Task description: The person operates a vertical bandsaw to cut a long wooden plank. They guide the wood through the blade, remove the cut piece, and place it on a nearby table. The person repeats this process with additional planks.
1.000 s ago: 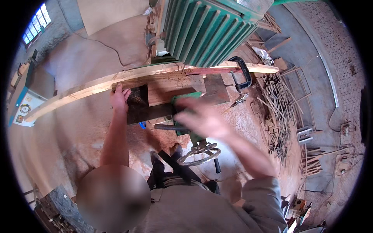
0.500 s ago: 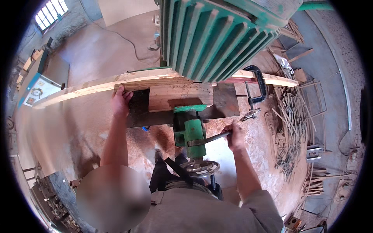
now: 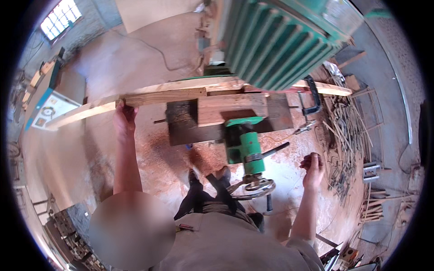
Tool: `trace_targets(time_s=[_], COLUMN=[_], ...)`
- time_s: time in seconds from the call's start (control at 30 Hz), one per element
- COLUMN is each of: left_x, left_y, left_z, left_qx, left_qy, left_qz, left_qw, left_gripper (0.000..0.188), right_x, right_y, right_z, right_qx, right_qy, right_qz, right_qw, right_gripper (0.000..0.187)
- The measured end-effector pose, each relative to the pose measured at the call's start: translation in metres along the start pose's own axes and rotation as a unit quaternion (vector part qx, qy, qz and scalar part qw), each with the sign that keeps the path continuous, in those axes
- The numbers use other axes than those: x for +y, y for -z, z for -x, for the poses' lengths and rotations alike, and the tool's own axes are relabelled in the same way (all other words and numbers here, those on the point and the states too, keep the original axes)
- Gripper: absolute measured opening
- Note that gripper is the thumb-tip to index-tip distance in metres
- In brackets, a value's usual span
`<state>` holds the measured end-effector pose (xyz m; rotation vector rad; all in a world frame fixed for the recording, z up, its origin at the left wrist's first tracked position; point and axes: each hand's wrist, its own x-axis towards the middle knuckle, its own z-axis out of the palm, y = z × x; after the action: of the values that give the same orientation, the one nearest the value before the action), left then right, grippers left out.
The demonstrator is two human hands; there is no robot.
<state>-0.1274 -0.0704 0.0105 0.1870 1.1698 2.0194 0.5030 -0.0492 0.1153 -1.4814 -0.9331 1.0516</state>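
My left hand (image 3: 125,118) is closed round the left end of a short wooden strip (image 3: 165,97), which lies along a long pale timber fence (image 3: 217,83). A wider wooden block (image 3: 231,108) sits on the dark metal machine table (image 3: 183,128), right behind the green clamp (image 3: 251,149). To the right of the clamp lever (image 3: 276,149), and apart from it, my right hand (image 3: 313,169) hangs in the air with fingers curled and nothing visible in them. The large ribbed green motor housing (image 3: 282,45) hides the cutting area above the block.
A metal handwheel (image 3: 255,189) sits below the clamp, close to my body. A black C-clamp (image 3: 312,97) grips the fence at the right. Thin wood offcuts (image 3: 350,144) are heaped on the floor further right. At the left stands a blue and white cabinet (image 3: 49,106).
My right hand has let go of the clamp lever and moved right. The strip's right end has slid left out from behind the block, with my left hand still holding it.
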Motion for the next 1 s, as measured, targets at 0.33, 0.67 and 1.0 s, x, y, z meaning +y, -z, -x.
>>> trace_targets(time_s=[0.33,0.67,1.0], left_x=[0.172,0.099,0.046], left_y=[-0.096,-0.059,0.031], left_z=[0.125,0.167,0.152], left_qx=[-0.098,-0.18,-0.049], left_qy=[-0.389,-0.235,0.217], left_qz=[-0.374,-0.43,0.055], left_qw=[0.836,0.853,0.973], left_gripper=[0.028,0.063,0.031], right_x=[-0.063,-0.008,0.006], right_y=[-0.263,-0.342,-0.335], right_z=[0.125,0.148,0.106], right_qx=[-0.427,-0.487,-0.462], right_qy=[0.278,-0.119,-0.213], right_qz=[0.154,-0.173,-0.366], right_qw=[0.847,0.848,0.779], right_gripper=[0.051,0.032,0.046])
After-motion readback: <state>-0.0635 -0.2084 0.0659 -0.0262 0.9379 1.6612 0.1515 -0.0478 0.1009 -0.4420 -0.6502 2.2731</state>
